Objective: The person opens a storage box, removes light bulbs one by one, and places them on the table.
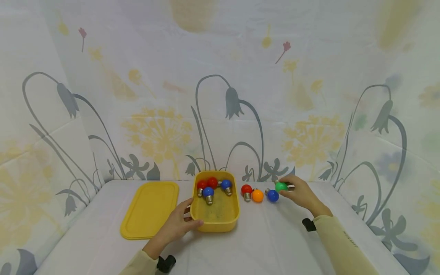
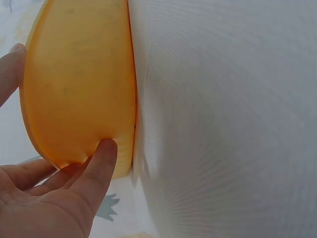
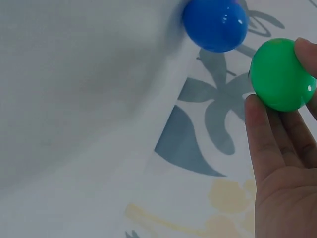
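Note:
A yellow plastic box (image 1: 216, 227) stands mid-table with several red and blue light bulbs in its far half. My left hand (image 1: 177, 223) holds the box's near left corner, thumb at the front and fingers against the side wall (image 2: 74, 89). On the right, my right hand (image 1: 300, 193) pinches a green light bulb (image 1: 281, 186) by its round globe, with its metal base pointing away. In the right wrist view the green globe (image 3: 280, 74) sits between thumb and fingertips. A blue bulb (image 1: 273, 196) lies just left of that hand.
A red bulb (image 1: 246, 189) and an orange bulb (image 1: 258, 196) lie on the white tablecloth (image 1: 264, 240) right of the box. The flat yellow lid (image 1: 149, 210) lies to its left. A flower-printed cloth backdrop (image 1: 220, 145) rises behind the table.

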